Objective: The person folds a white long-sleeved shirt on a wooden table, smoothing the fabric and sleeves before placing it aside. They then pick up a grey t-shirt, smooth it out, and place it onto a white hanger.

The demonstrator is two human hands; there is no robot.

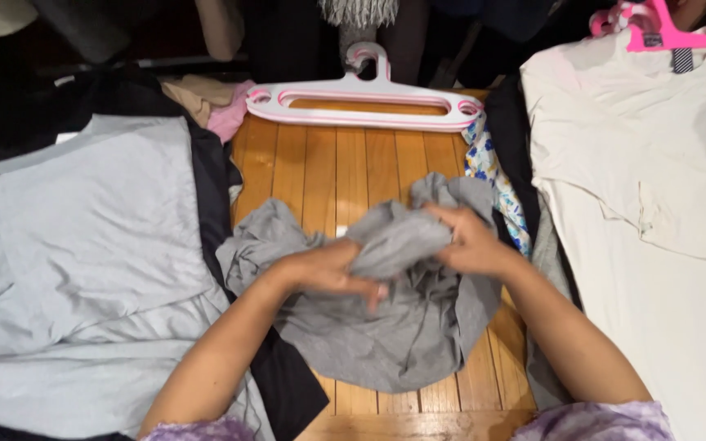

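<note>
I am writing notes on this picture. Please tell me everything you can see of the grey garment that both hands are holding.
The grey garment is a plain mid-grey piece of soft, thin, knit-looking cloth, crumpled into a loose heap, so its kind and parts cannot be told. It lies on the wooden table, in the middle, near the front edge. The left hand and the right hand both grip bunched folds at its top. Its left edge touches the dark cloth beside it.

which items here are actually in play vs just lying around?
In play: left hand and right hand, both gripping the grey garment.
Lying about: white-pink hanger, cream shirt, light blue garment, floral cloth.
</note>
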